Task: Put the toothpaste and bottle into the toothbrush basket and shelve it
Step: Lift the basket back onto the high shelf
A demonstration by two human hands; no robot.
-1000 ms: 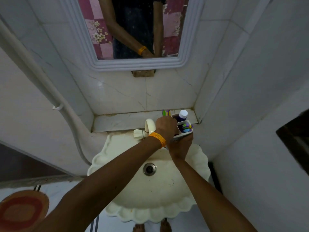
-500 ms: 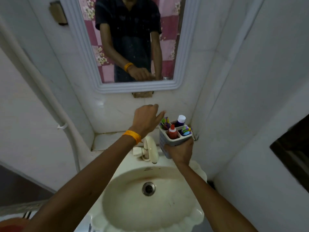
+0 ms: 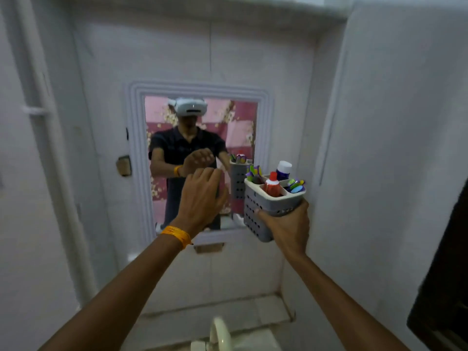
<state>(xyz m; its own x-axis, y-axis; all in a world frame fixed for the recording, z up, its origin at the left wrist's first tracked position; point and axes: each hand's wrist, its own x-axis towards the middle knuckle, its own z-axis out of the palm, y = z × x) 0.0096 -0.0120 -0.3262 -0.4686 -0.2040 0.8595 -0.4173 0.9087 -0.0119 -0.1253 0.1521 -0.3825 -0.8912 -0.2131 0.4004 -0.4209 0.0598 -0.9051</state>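
My right hand (image 3: 286, 228) grips the grey perforated toothbrush basket (image 3: 255, 214) from below and holds it up, tilted, at mirror height. Inside it stand a red-capped toothpaste tube (image 3: 272, 184), a dark bottle with a white cap (image 3: 283, 169) and several coloured toothbrushes (image 3: 296, 185). My left hand (image 3: 201, 196), with an orange wristband, hovers just left of the basket in front of the mirror, fingers curled loosely and holding nothing.
A white-framed mirror (image 3: 136, 158) hangs on the tiled wall and reflects the person and the basket. A ledge (image 3: 210, 316) runs along the wall below it. The tap (image 3: 219, 334) shows at the bottom edge. A white pipe (image 3: 48, 138) climbs the left wall.
The basket has risen from the ledge by the sink to mirror height in my right hand. My left hand came off it and rose alongside. The view has tilted upward.
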